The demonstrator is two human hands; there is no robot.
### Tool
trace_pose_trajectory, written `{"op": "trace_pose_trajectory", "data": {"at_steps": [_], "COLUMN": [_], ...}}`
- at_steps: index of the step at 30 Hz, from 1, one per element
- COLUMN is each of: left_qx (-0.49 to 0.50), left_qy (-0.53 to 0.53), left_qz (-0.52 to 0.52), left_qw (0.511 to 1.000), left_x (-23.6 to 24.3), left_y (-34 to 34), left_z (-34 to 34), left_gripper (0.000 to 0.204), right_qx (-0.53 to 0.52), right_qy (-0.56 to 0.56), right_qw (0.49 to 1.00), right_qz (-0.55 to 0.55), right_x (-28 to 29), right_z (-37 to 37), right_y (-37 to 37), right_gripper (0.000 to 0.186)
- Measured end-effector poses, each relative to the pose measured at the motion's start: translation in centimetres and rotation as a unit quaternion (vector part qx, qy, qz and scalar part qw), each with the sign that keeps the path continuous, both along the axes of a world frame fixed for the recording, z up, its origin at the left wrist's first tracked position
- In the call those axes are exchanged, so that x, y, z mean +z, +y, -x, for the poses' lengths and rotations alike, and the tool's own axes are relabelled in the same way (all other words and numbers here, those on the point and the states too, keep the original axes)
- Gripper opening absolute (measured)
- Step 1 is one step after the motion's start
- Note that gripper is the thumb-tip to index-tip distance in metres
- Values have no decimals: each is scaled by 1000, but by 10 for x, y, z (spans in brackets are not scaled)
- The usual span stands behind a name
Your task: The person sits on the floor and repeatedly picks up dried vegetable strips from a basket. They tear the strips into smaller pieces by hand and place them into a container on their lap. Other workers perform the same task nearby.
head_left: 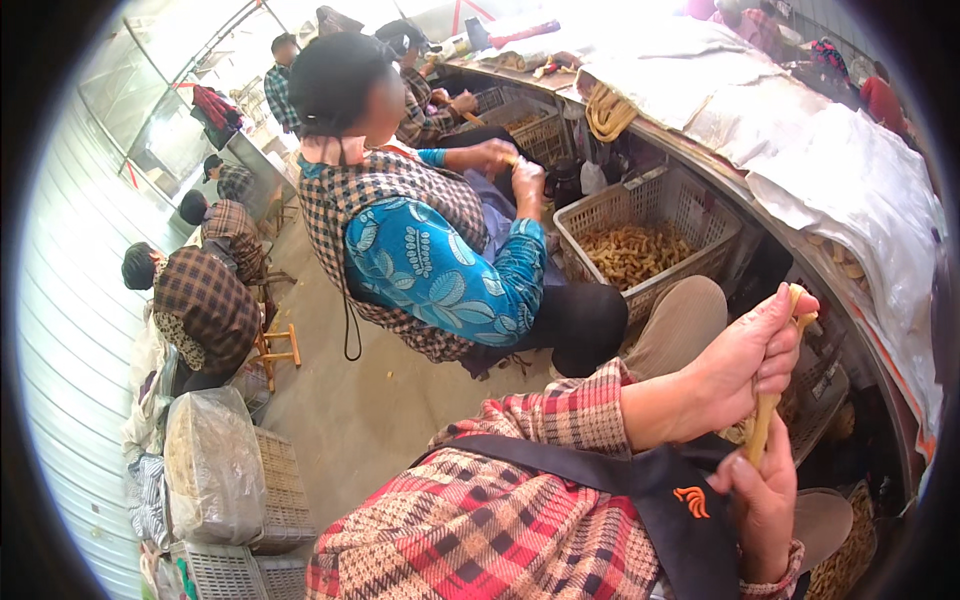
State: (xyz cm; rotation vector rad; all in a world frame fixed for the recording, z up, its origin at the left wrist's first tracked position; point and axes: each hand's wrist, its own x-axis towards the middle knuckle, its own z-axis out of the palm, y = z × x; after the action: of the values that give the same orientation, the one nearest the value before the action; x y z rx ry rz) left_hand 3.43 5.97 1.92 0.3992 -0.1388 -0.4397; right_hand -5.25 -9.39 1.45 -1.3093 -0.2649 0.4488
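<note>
From left to right: a plastic-wrapped bundle (213, 460) is standing beside crates (285, 480); a seated co-worker (420, 250) is working with both hands (525, 175); a crate (625, 207) is holding yellow pieces (632, 252). I am gripping a yellow strip (763, 420) between my hands, left hand (742, 375) curling around its upper part, right hand (765, 490) pinching its lower part.
</note>
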Motion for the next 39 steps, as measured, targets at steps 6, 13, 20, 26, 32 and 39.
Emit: {"op": "trace_pose_trajectory", "data": {"at_steps": [6,13,20,26,32,39], "left_qx": [-29,-160,-177,108,54,162], "left_qy": [169,208,-232,-291,-227,-105], "left_qz": [16,-67,-366,-523,-341,-387], "left_qw": [985,963,884,794,910,902], "left_x": [-75,-144,-117,-139,-132,-147], "left_y": [-25,-52,19,53,70,61], "left_z": [-49,-54,-71,-92,-123,-135], "left_gripper": [30,35,17,17,15,16], "right_qx": [-108,-1,-110,-198,52,-172], "right_qy": [-15,-279,-477,-103,6,6], "right_qw": [991,924,750,877,964,958], "right_qz": [82,261,444,425,261,230], "right_x": [-20,-34,-56,-123,-83,-96], "right_z": [1,-55,-131,-163,-197,-196], "right_y": [-61,-22,10,-3,35,57], "right_gripper": [40,26,4,22,25,15]}}
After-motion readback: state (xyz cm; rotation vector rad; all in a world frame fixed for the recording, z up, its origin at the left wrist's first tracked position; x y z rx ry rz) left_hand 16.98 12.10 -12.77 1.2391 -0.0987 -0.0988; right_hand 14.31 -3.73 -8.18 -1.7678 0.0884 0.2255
